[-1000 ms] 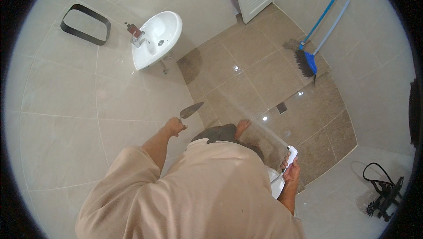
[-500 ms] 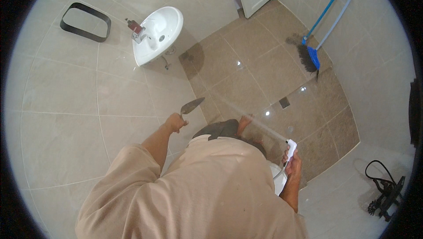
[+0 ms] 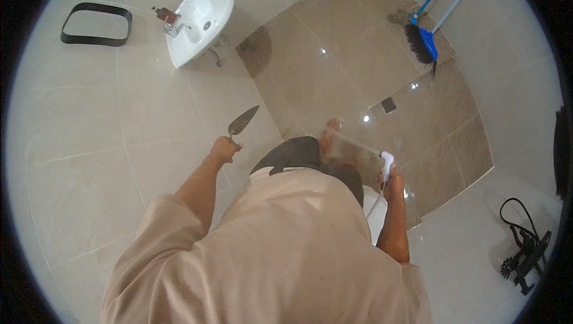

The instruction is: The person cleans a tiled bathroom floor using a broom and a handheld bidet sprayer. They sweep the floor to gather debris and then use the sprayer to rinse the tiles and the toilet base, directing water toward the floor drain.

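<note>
My left hand (image 3: 223, 149) is closed around the handle of a pointed trowel (image 3: 243, 122), its grey blade angled up and to the right in front of the tiled wall. On the right, my right hand (image 3: 393, 183) grips a white bidet sprayer (image 3: 388, 164) with a pale hose hanging below it. A jet of water leaves the sprayer toward the left, by my bare foot (image 3: 332, 126). The brown tiled floor (image 3: 352, 79) looks wet and shiny. Part of a white toilet (image 3: 374, 207) shows beside my right forearm.
A white washbasin (image 3: 197, 37) with a soap bottle (image 3: 165, 14) hangs on the left wall near a black-framed mirror (image 3: 95, 41). A blue broom (image 3: 426, 45) and another pole lean at the far right. A square drain (image 3: 388, 105) lies in the floor, and a black fixture (image 3: 525, 252) is at right.
The view has shifted, so basin and door sit higher. My right hand and the sprayer have moved up in the picture, and the water now falls nearer my foot. Both hands keep their holds.
</note>
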Demonstrator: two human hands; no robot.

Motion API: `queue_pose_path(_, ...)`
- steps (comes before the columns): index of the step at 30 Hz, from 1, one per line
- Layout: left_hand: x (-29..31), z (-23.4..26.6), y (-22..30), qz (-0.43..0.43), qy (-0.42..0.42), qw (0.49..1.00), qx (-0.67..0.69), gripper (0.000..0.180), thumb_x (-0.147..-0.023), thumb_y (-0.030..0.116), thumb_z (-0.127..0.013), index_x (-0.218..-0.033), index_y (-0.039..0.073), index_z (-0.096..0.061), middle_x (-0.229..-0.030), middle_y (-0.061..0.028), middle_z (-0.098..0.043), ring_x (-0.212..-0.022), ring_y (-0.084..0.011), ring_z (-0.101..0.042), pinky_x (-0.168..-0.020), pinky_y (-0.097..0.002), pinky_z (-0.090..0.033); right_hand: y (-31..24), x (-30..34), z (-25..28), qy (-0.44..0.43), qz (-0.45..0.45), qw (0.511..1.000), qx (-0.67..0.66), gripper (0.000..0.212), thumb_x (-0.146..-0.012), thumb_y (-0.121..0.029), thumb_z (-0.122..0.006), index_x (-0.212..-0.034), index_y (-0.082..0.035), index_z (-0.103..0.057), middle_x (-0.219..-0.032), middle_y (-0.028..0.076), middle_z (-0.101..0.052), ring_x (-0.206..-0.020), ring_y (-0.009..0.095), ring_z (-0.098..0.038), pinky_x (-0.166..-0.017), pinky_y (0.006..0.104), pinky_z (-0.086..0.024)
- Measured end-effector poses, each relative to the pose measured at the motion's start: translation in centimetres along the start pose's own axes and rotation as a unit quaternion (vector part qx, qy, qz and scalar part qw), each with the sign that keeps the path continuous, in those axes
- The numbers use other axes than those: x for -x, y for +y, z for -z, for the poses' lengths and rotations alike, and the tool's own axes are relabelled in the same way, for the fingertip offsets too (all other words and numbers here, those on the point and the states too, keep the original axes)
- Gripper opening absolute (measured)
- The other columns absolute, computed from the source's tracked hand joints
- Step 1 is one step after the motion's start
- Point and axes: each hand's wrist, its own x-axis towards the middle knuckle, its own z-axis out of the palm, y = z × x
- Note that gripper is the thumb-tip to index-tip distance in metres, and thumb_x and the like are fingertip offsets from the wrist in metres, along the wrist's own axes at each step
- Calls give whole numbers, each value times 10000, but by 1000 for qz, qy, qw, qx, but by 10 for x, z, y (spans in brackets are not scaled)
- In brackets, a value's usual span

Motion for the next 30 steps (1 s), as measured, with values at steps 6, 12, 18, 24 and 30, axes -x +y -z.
queue_pose_path(6,19,-23,47,164,-28,978,125,459,-948,393,-660,-883,-58,-715,-676,-154,-704,-579,-219,-706,-631,-350,-586,-4,-18,18,-6,-65,996,54,419,-1002,-441,-558,-1051,-32,-632,-819,53,-627,-673,171,-565,-617,323,-449)
queue_pose_path(12,5,-36,47,70,-28,994,75,445,-937,382,-677,-924,-61,-719,-653,-136,-695,-637,-216,-719,-628,-354,-582,0,-11,24,-2,-45,994,-101,401,-1022,-381,-527,-1186,-20,-588,-881,57,-622,-717,179,-559,-646,332,-461)
queue_pose_path(18,-34,-32,40,126,-66,985,97,303,-938,306,-703,-1030,20,-748,-743,-110,-736,-657,-298,-723,-686,-420,-585,-6,22,65,40,78,974,-210,483,-1009,-460,-538,-1270,-53,-528,-923,38,-579,-734,164,-525,-654,308,-450)
queue_pose_path(24,-68,5,79,84,-62,987,123,341,-957,310,-675,-985,-25,-730,-808,-136,-742,-612,-267,-723,-652,-368,-600,-14,88,111,73,210,916,-333,506,-1019,-475,-504,-1315,-66,-496,-969,39,-563,-754,164,-517,-643,313,-451)
queue_pose_path(30,-140,84,115,-2,-46,999,-1,307,-939,302,-699,-1053,17,-725,-906,-113,-752,-706,-258,-738,-699,-361,-600,1,142,115,136,345,859,-354,471,-1045,-420,-466,-1352,-63,-474,-997,57,-566,-769,181,-532,-669,324,-486)
